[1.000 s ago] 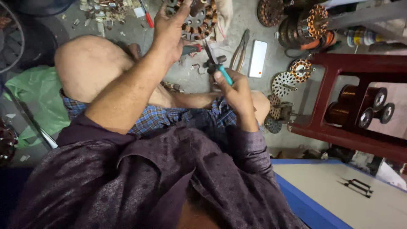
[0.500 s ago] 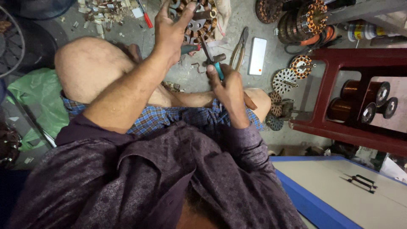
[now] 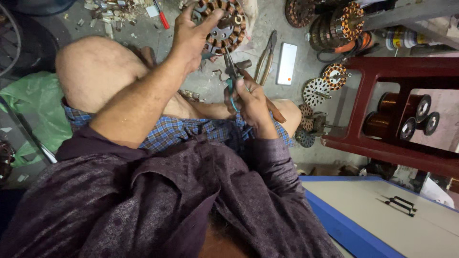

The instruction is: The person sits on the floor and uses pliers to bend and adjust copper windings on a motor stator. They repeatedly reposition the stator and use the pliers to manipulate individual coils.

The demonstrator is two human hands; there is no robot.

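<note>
Above the floor, between the seated person's knees, the left hand (image 3: 193, 36) held a round stator (image 3: 224, 24) by its rim, fingers spread over the near edge and the thumb reaching onto its face, so the grip was closed on the part and kept it tilted toward the camera. The right hand (image 3: 251, 98) was wrapped tight round the teal handles of small pliers (image 3: 231, 76), whose nose pointed up at the lower edge of the stator; whether the nose touched the windings could not be told. The stator looked heavy for its size, a stiff steel core ringed with copper coils, and by that look the metal rim was the safe place to take hold, since the thin wire would likely nick or bend under pressure. The pliers looked light and rigid, with handles that should not slip. On the floor just beyond lay larger pliers (image 3: 266, 55), a white phone (image 3: 287, 63) and a red screwdriver (image 3: 162, 18), with more wound stators (image 3: 334, 75) near a red shelf (image 3: 382, 76) that carried copper wire spools (image 3: 399, 117). A green bag (image 3: 33, 107) lay at the left.
</note>
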